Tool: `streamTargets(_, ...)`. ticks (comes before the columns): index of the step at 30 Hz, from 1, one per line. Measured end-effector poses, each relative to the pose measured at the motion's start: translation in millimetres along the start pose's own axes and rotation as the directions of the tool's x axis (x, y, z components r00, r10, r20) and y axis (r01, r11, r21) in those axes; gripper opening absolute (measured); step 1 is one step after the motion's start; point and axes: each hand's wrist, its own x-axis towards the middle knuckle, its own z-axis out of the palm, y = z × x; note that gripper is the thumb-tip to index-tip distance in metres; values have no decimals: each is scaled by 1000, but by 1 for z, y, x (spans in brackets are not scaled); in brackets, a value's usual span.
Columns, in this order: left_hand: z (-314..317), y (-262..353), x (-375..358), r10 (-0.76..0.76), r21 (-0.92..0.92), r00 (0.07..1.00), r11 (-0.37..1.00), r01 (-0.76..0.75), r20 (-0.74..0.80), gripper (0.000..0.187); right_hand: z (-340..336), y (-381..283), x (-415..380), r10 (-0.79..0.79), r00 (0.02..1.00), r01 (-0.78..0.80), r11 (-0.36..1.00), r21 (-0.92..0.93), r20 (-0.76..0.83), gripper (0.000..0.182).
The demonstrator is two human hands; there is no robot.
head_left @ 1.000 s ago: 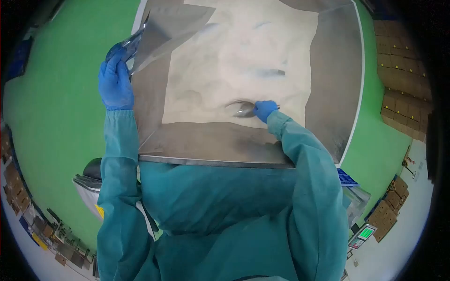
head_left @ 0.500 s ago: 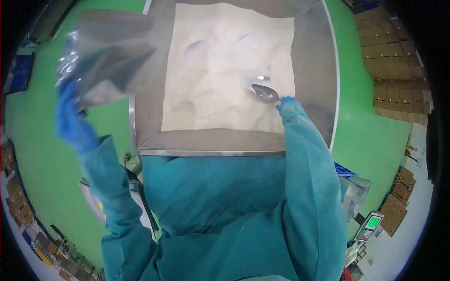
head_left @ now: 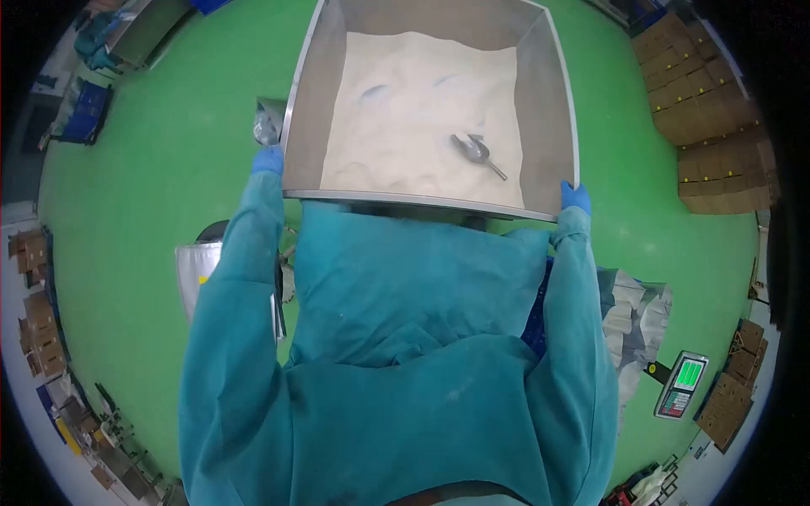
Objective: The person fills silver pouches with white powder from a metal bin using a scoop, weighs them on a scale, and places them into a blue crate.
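A metal bin (head_left: pixel 305 110) with tall walls stands before me, holding a bed of off-white powder (head_left: pixel 413 110). On the powder rests a metal scoop (head_left: pixel 477 152), its handle pointing toward the near right; nothing grips it. Just beyond its bowl is a small shiny piece that I cannot make out. My left hand (head_left: pixel 268 160), in a blue glove, is closed on a silvery bag (head_left: pixel 267 125) beside the bin's left wall. My right hand (head_left: pixel 576 199), also gloved in blue, is closed around the bin's near right corner. The fingers of both hands are partly hidden.
Silvery bags (head_left: pixel 637 308) lie to my right, near a scale display (head_left: pixel 682 385) with lit green digits. Stacked cardboard boxes (head_left: pixel 696 101) stand at the far right. Another person (head_left: pixel 94 42) is at the far left by a metal table (head_left: pixel 152 29).
My right hand has let go of the scoop and taken the bin's corner. My left hand has brought the bag down beside the bin. The bin sits farther up in view.
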Motion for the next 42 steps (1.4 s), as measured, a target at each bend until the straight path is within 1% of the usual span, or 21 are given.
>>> streamTargets(2,-35,50,-43,-124,-39,992,991,125,22,60,-4,-16,-27,-69,990,72,997,19,-126,55)
streamTargets(3,-45,66,-61,-190,-51,981,980,192,43,64,-5,-18,-30,-55,991,62,997,53,-119,53)
streamTargets(5,-6,46,-46,-116,40,986,992,122,-119,69,-4,-21,-29,-27,994,39,993,113,-104,50)
streamTargets(6,13,38,-40,-76,86,979,992,94,-192,72,-2,-20,-25,-44,992,53,996,74,-116,49)
streamTargets(8,0,55,-37,-176,1,983,984,176,-60,70,0,-16,-13,-77,987,77,997,-11,-142,48)
streamTargets(9,-8,63,-35,-224,-36,975,974,224,10,70,-3,-21,-11,-47,990,50,998,26,-130,47)
streamTargets(11,-17,71,-30,-178,-25,983,984,179,42,68,-9,-37,-17,17,996,-8,995,104,-93,47)
streamTargets(14,-12,80,8,-163,-12,987,987,163,11,62,-3,-49,9,4,994,7,995,95,-111,45)
streamTargets(17,-24,104,36,-173,-60,985,983,173,8,55,11,-53,54,-82,990,93,992,90,-117,48)
streamTargets(18,-29,114,45,-176,-89,984,980,177,16,52,15,-57,66,-87,985,101,991,89,-150,47)
streamTargets(20,-25,120,78,-136,-62,991,989,135,-16,50,12,-82,76,-94,972,115,989,88,-216,45)
streamTargets(23,-20,136,124,-79,-43,995,996,77,-56,56,4,-120,95,-109,965,132,988,82,-241,47)
streamTargets(26,-27,157,166,-45,-15,996,999,44,-79,59,6,-136,144,-167,954,186,981,55,-248,48)
streamTargets(29,-25,152,193,-38,-26,996,999,35,-86,55,2,-159,137,-157,946,218,956,197,-283,48)
streamTargets(30,-22,153,205,-31,-41,996,999,28,-88,53,0,-163,136,-139,954,187,968,167,-265,49)
streamTargets(32,-27,149,182,-18,-31,993,999,14,-119,53,0,-157,128,-88,972,112,989,100,-217,51)
streamTargets(34,-23,134,146,-106,-159,983,984,82,-147,52,9,-143,95,-18,968,93,951,295,-249,51)
streamTargets(36,-27,134,87,-129,-334,965,941,47,-228,52,12,-131,54,16,955,84,943,323,-295,50)
streamTargets(38,-7,114,57,-204,-449,944,891,68,-261,49,26,-113,27,117,948,69,832,550,-295,38)
streamTargets(40,19,86,36,-284,-434,918,889,144,-276,48,45,-85,13,143,952,80,739,669,-272,35)
streamTargets(42,41,89,-3,-359,-542,856,833,114,-372,48,83,-53,8,160,866,215,736,642,-474,36)
